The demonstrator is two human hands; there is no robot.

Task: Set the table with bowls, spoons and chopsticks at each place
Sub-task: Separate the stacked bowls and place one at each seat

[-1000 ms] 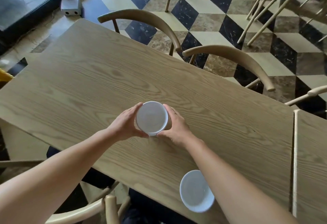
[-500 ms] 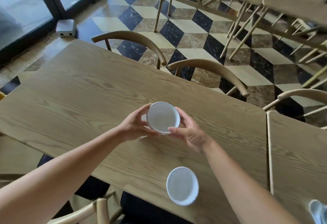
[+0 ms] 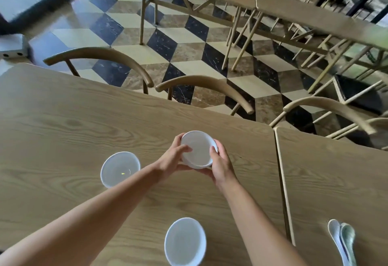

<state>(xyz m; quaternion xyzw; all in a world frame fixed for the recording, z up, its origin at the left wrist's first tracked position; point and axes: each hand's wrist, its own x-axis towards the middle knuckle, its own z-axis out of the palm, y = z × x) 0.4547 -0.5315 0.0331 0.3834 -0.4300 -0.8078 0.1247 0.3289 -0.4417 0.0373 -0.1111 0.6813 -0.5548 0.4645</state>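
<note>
Left bowl: a white bowl (image 3: 120, 169) sits flat on the wooden table (image 3: 63, 123), to the left of both hands and clear of them.

Left hand: the left hand (image 3: 173, 158) cups the near-left side of the held bowl, thumb lying over the rim and fingers curled beneath.

Held bowl: a white bowl (image 3: 197, 149), possibly a short stack, though I cannot tell, is tilted toward the camera. It appears to be just above the tabletop, around the middle of the table's width.

Right hand: the right hand (image 3: 220, 160) clasps the opposite side of the same bowl, thumb on the rim, so both hands share the load.

Step in hand: judging by the bowls already down, this one is headed for a far-side place. Doing it well likely means levelling it first, lowering it until the foot sits flat in front of a chair, then letting go with both hands together.

Near bowl: a third white bowl (image 3: 184, 241) rests at the near edge, between the forearms, close enough that a dropped elbow could nudge it.

Far chairs: curved wooden chair backs (image 3: 201, 83) line the far edge and mark the places to aim for.

Table seam: a narrow gap (image 3: 280, 173) separates this table from a second one to the right.

Spoons: pale spoons (image 3: 342, 238) lie on the right-hand table near the bottom corner, waiting. No chopsticks are in view.
</note>
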